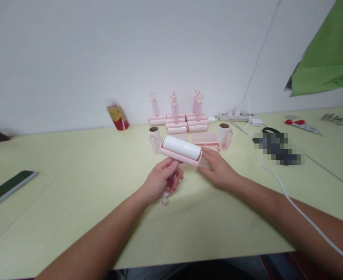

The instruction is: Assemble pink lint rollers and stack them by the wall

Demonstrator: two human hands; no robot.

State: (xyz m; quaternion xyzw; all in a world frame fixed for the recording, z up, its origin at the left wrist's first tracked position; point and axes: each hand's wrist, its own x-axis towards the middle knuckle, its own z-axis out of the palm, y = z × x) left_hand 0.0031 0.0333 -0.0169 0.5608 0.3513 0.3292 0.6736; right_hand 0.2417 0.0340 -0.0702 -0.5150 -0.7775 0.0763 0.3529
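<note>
A lint roller [182,147] with a white roll in a pink frame is raised over the table, tilted down to the right. My left hand [163,177] is wrapped round its clear pink handle, whose heart-shaped loop [163,200] points toward me. At the right end of the frame, my right hand [216,167] grips with thumb and fingers; some fingertips are hidden behind it. Just behind stand a white paper roll [156,134] with a clear handle at the left and another white roll [222,134] at the right. Between them lies an open pink cover [206,140].
Several finished-looking lint rollers [176,127] stand in rows against the wall. A red and yellow packet [118,116] is left of them. Rightward are a power strip [237,116], a white cable [279,181] and red-handled scissors [302,124]. A phone-like slab [9,188] lies left on the table [81,186].
</note>
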